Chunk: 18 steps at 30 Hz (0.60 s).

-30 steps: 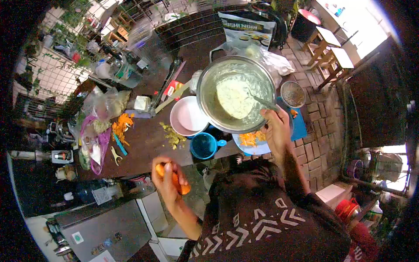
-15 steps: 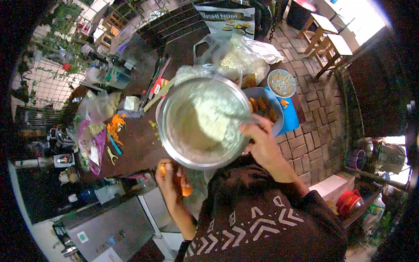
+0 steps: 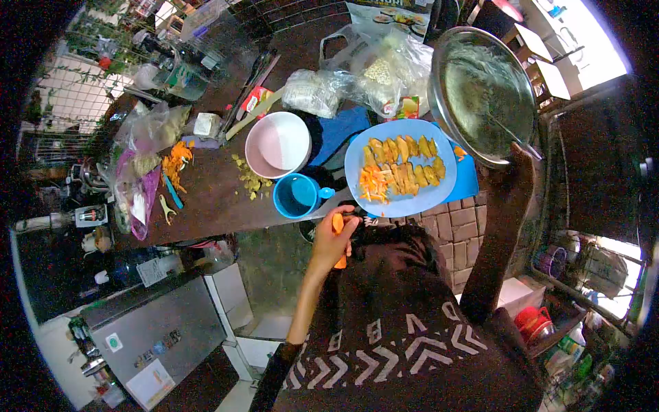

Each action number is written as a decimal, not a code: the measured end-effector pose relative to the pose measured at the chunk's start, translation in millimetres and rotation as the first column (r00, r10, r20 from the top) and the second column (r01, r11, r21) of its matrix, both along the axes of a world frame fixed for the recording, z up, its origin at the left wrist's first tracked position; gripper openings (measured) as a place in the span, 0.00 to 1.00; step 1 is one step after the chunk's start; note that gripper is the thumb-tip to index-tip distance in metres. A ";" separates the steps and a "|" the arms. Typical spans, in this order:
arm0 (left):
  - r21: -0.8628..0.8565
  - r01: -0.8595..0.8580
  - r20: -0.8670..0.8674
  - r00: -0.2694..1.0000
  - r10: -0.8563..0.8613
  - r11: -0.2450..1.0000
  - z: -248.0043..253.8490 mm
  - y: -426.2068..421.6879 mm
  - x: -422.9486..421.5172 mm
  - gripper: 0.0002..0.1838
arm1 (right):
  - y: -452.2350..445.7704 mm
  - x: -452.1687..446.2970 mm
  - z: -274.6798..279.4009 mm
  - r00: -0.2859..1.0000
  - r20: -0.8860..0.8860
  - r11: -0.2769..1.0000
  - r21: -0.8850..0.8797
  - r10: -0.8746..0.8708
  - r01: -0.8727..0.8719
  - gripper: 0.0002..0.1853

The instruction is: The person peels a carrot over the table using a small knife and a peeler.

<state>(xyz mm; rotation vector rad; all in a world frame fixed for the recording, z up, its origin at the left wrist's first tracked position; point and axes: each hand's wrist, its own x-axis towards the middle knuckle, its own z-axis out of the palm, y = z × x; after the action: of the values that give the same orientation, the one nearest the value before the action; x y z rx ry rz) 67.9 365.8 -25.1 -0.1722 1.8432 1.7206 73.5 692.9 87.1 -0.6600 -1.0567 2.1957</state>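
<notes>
ok so the right hand just swung the metal bowl aside, fingers clamped at its edge; blue plate is uncovered now; left hand grips a carrot

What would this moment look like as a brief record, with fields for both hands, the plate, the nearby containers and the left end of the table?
left hand: left hand closed around an orange piece
right hand: right hand at the rim of the metal bowl; finger details lost in shadow
metal bowl: right of the plate, spread inside with a pale mixture
plate: light blue plate bearing golden-brown pieces in rows, with orange strips at one end
containers: white bowl, blue cup on its near side
table left: orange shreds
</notes>
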 end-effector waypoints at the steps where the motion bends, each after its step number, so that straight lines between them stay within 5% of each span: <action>1: -0.002 0.000 0.003 1.000 0.000 1.000 -4.3 1.7 -2.4 0.19 | 1.7 3.7 -1.6 1.000 -0.008 1.000 0.030 0.001 0.000 0.08; 12: 0.084 -0.064 0.023 0.998 0.062 0.994 -19.1 16.7 -14.8 0.17 | 2.6 20.3 -9.7 0.998 -0.062 0.995 0.091 -0.032 0.037 0.06; 14: 0.035 -0.062 -0.011 0.998 0.063 0.997 -18.8 21.5 -15.9 0.16 | 4.1 23.9 -11.2 0.986 -0.142 0.996 0.044 0.085 -0.080 0.06; 18: 0.054 -0.072 -0.020 0.997 0.073 0.996 -25.6 24.0 -15.4 0.15 | -6.9 18.1 -4.0 1.000 -0.015 0.998 0.067 -0.021 0.022 0.07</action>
<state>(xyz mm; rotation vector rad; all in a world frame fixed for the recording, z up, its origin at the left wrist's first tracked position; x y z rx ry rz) 52.5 389.8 -50.7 -0.2021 1.8250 1.8253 91.6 686.0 83.1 -0.6219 -1.1056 2.1339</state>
